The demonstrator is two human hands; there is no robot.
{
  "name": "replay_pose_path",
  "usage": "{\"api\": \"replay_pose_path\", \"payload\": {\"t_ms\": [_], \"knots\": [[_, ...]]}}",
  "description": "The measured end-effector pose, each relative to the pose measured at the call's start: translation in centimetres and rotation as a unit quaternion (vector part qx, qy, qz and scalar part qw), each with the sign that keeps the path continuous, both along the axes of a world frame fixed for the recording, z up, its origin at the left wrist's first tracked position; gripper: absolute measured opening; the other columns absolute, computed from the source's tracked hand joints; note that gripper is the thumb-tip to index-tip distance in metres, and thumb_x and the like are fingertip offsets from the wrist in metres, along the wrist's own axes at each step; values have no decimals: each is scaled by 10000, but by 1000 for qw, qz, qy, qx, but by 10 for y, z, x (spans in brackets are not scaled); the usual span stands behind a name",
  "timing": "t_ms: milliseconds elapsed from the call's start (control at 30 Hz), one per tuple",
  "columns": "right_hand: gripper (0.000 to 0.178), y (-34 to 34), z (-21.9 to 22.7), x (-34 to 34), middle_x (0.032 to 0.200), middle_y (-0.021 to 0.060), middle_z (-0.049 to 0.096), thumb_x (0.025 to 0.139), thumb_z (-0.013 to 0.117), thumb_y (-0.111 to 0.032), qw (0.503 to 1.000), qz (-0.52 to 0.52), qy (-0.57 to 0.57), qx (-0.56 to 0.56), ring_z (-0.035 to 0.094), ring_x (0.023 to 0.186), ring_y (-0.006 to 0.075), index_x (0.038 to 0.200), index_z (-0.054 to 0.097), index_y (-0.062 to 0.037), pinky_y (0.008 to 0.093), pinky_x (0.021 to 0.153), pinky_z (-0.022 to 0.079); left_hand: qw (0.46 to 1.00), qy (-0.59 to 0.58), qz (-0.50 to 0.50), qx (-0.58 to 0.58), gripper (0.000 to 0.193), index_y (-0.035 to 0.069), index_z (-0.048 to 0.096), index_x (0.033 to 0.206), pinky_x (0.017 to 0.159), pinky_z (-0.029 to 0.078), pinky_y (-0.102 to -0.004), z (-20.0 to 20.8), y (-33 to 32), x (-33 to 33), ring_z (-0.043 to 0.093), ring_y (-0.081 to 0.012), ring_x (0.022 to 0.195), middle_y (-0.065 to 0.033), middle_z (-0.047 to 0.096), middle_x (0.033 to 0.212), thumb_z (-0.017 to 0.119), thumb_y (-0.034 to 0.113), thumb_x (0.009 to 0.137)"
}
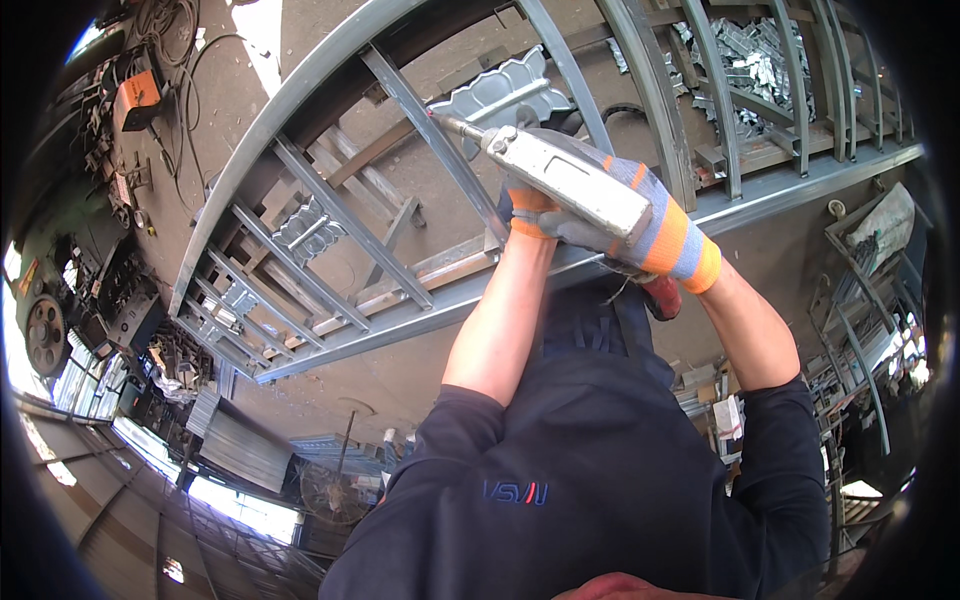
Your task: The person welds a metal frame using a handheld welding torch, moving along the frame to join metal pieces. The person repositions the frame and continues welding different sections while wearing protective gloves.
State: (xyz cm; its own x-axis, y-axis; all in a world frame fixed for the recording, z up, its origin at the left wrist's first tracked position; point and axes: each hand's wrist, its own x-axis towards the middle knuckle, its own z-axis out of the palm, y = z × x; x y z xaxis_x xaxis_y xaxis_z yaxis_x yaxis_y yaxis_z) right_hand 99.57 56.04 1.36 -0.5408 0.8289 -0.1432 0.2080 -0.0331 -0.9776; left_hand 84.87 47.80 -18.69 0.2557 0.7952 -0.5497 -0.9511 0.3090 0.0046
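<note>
Both my hands, in grey gloves with orange bands, are closed around a white power drill [570, 180] with a long, scuffed body. My right hand [660, 210] wraps its rear and side. Below the front of the body, my left hand [533, 212] grips it, its fingers partly hidden. The drill's thin tip meets or lies just over a grey metal crossbar [425, 135] of a large curved frame [235, 165]; exact contact is too small to tell. A red part [662, 298] shows under my right hand; whether it belongs to the drill is unclear.
Silvery ornamental metal pieces [515, 90] lie beneath the frame's bars. A heap of small metal parts [750, 75] sits at the far right. An orange machine [138, 100] with cables stands on the floor at far left. Metal stock [870, 240] is racked at right.
</note>
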Motion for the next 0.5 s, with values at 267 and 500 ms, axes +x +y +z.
{"api": "replay_pose_path", "payload": {"t_ms": [267,500], "knots": [[619,-6,-5,0,1396,185,683,940,828,-152,999,-16,22,-18,700,1216,340,1483,580,8,390,1020,561,1000,-7,0,-10,564,130,538,1460,982,628,-451,21,16,10,710,-295,1195,-165,691,1357,469,561,1102],[643,-18,-9,-1,1417,173,676,953,821,-155,999,-24,6,22,693,1239,324,1516,552,-2,387,1034,553,1000,15,-5,-25,549,136,549,1448,933,642,-435,27,16,10,720,-264,1129,-148,695,1326,509,555,1095]]}}
